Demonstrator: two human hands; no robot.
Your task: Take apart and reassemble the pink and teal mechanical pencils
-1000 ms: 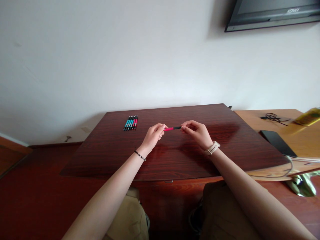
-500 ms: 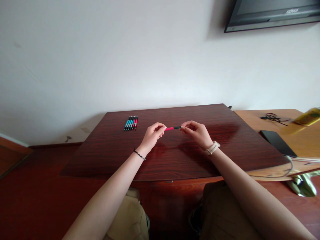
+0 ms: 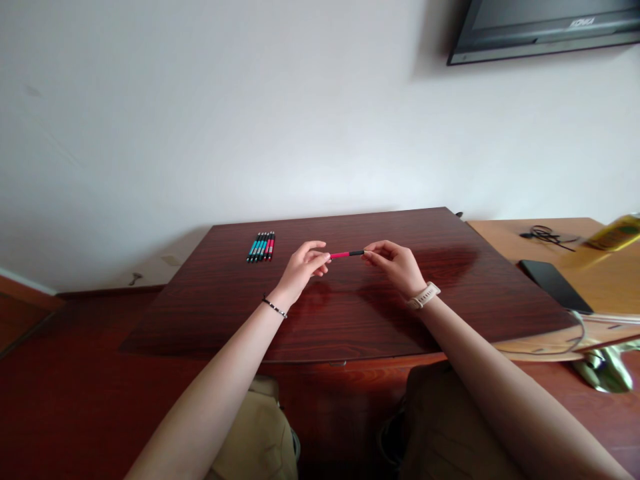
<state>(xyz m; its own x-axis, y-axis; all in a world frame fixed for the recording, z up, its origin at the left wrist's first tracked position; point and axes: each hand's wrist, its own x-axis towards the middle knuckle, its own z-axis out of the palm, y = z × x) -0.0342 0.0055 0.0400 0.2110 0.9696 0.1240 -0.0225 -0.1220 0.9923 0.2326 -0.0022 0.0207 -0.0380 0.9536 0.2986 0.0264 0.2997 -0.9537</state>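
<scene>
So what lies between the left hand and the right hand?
In the head view, a pink-and-black pen spans the gap, its black end pinched by the right hand and its pink end at the left hand.

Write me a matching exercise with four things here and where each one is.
Things:
1. Pink-and-black pen
2. Row of pens
3. Television
4. Black cable

Places:
A. High up, against the white wall
B. On the light wooden table
C. On the dark table
D. Held in the right hand

Pairs: 1-D, 2-C, 3-A, 4-B
</scene>
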